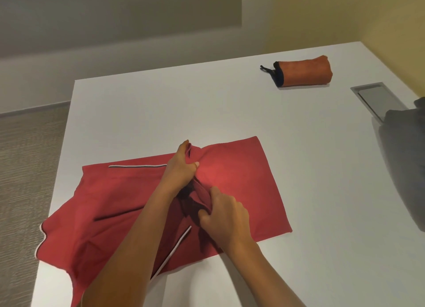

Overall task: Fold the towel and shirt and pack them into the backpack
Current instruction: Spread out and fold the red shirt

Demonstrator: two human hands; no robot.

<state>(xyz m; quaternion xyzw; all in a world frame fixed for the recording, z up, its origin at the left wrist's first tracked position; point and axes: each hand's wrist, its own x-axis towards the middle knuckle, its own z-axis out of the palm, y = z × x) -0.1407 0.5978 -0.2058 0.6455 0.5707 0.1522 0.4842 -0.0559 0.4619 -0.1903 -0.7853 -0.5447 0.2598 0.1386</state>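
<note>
A red shirt point(239, 187) with white-and-dark trim lies spread across the white table point(142, 113), its left part hanging over the near-left edge. My left hand point(180, 166) pinches a fold of the shirt at its far middle. My right hand point(224, 217) grips a bunched ridge of the same fabric closer to me. An orange towel point(305, 71), rolled up with a dark edge and loop, lies at the far right of the table. A grey backpack point(404, 150) stands at the right edge, partly out of view.
A grey metal cable hatch point(377, 98) is set into the table between the towel and the backpack. Carpeted floor point(27, 159) lies beyond the table's left edge.
</note>
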